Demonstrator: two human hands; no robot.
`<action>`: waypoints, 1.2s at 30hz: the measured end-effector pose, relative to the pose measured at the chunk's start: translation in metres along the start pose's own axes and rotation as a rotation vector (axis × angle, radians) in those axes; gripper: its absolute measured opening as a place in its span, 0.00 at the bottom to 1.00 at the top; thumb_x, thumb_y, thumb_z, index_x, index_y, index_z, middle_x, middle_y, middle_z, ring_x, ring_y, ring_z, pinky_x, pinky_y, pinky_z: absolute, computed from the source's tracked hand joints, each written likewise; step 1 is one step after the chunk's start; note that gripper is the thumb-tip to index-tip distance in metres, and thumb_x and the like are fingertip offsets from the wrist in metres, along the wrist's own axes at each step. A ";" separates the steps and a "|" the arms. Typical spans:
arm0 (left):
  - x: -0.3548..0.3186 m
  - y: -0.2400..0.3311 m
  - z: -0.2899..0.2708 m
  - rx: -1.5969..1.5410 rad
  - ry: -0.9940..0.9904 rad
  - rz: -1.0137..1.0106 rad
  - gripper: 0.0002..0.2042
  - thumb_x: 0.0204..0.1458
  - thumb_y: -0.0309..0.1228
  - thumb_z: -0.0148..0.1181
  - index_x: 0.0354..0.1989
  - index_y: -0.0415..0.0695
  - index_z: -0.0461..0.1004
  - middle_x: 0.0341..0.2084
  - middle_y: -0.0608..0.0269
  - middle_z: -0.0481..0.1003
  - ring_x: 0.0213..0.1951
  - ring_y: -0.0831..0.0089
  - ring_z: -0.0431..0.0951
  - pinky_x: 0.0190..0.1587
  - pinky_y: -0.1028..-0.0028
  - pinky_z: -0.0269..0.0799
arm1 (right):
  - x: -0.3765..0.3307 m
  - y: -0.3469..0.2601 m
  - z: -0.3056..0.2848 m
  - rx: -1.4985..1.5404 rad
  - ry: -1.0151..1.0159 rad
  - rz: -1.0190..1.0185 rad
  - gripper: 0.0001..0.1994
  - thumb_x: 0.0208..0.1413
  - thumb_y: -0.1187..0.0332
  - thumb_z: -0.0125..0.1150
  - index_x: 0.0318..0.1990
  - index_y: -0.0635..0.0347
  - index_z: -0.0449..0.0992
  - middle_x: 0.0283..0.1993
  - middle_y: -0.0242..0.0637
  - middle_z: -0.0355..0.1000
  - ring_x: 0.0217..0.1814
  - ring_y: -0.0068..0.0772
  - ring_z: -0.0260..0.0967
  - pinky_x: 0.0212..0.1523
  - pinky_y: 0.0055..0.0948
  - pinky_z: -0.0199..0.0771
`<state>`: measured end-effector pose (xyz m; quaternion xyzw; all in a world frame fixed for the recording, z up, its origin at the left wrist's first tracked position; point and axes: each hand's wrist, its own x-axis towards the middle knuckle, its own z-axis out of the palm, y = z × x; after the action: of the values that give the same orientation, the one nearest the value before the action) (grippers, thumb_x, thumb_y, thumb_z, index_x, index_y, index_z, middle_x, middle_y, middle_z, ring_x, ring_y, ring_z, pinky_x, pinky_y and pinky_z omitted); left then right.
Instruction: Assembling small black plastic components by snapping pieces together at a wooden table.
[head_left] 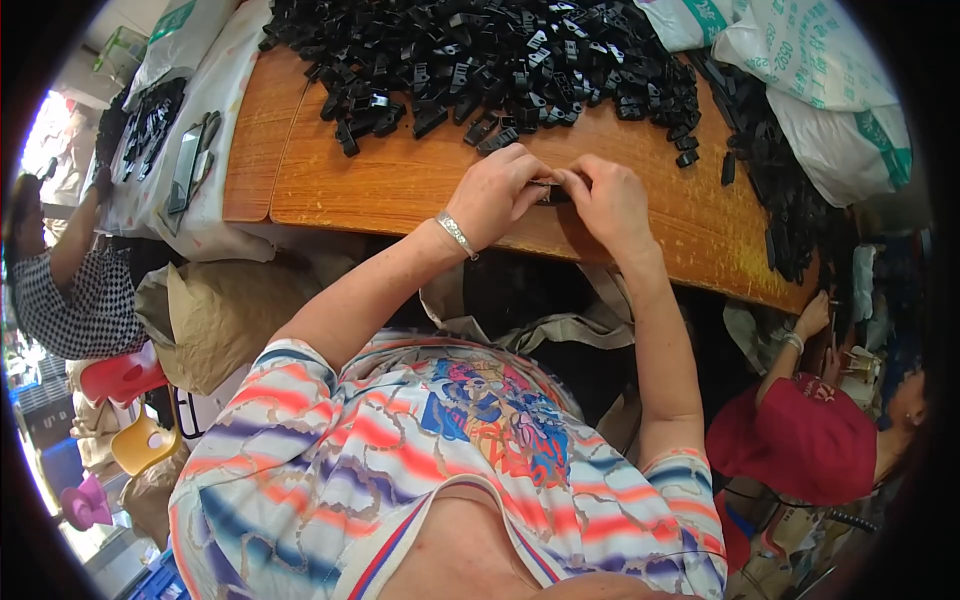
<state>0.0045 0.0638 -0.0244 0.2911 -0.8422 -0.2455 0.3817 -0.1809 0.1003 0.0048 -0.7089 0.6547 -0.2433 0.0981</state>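
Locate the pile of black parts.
Head view, top centre: the pile lies on the brown table, beyond the left hand and right hand, between white sacks.

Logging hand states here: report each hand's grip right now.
Left hand: closed, pinching a small black part mostly hidden by the fingers.
Right hand: closed on the same part, from the right side.

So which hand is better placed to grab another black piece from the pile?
Probably the left hand: it sits nearest the black pile, while more bare table separates the right hand from it. Both hands seem busy at a small dark piece.
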 end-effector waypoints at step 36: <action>-0.005 -0.001 -0.004 0.057 -0.051 -0.077 0.12 0.42 0.26 0.67 0.37 0.41 0.75 0.33 0.57 0.71 0.40 0.57 0.71 0.44 0.64 0.69 | -0.017 -0.015 -0.007 0.206 0.063 -0.210 0.11 0.45 0.76 0.68 0.39 0.60 0.78 0.36 0.40 0.72 0.34 0.46 0.74 0.34 0.37 0.74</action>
<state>0.0106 0.0660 -0.0252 0.3278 -0.8465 -0.2431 0.3418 -0.1718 0.1203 0.0138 -0.7518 0.5513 -0.3400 0.1237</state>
